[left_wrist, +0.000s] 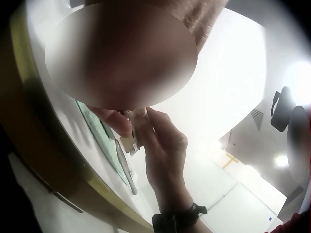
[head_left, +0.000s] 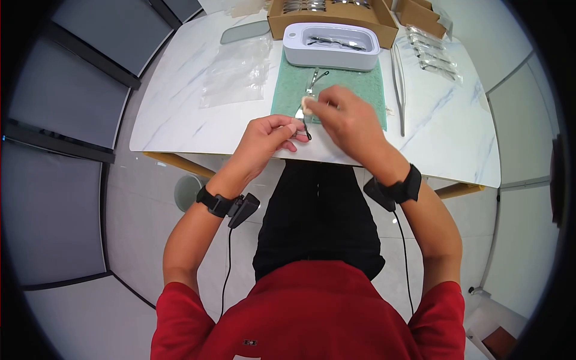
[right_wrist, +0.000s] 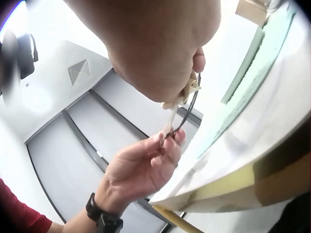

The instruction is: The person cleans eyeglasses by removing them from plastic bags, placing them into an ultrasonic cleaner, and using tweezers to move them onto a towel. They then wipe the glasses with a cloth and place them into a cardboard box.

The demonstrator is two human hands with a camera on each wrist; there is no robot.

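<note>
A pair of glasses with thin dark arms (right_wrist: 191, 108) is held in front of the person, over the near edge of the green mat (head_left: 288, 96). The left hand (head_left: 267, 137) pinches its near end between thumb and fingers, a dark arm tip showing beside them. The right hand (head_left: 354, 123) pinches a small cream cloth (head_left: 308, 105) against the glasses, just beyond the left fingertips. In the right wrist view the cloth (right_wrist: 190, 90) sticks out under the right hand, above the left hand (right_wrist: 141, 170). The left wrist view is partly blurred.
Behind the mat stands a white cleaner tub (head_left: 330, 59) with glasses inside, before a cardboard box (head_left: 384, 30) of glasses. Clear bags (head_left: 234, 75) and a grey case (head_left: 245, 32) lie left. Tweezers (head_left: 401, 96) and wrapped glasses (head_left: 432, 55) lie right.
</note>
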